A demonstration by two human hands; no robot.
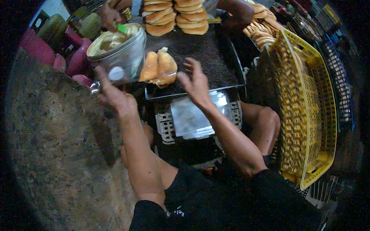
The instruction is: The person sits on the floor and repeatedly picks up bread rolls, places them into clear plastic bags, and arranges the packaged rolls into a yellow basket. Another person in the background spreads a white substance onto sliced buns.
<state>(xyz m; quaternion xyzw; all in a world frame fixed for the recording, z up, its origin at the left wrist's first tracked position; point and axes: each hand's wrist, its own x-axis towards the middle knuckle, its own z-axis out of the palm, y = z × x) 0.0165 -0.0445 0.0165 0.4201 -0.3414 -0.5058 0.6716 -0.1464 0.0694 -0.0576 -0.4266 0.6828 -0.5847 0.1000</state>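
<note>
My left hand (115,95), blurred, reaches forward beside the tub, its fingers apart. A small shiny object (95,87) shows at its fingertips; whether the hand touches it cannot be told. Close by is a white round disc (116,73) in front of the tub. My right hand (196,82) is held over the near part of a dark tray (199,55), with spread fingers and nothing in them. Just left of it, two bread rolls (159,68) lie on the tray in clear plastic wrapping. Flat clear plastic bags (193,118) are stacked below the tray's near edge.
Another person's hand (109,17) holds a green-handled tool (122,28) in a tub of pale cream (136,49). Stacked buns (160,17) stand at the tray's far end. On the right a yellow plastic crate (318,161) stands beside many rolls. Pink bags (79,57) lie left.
</note>
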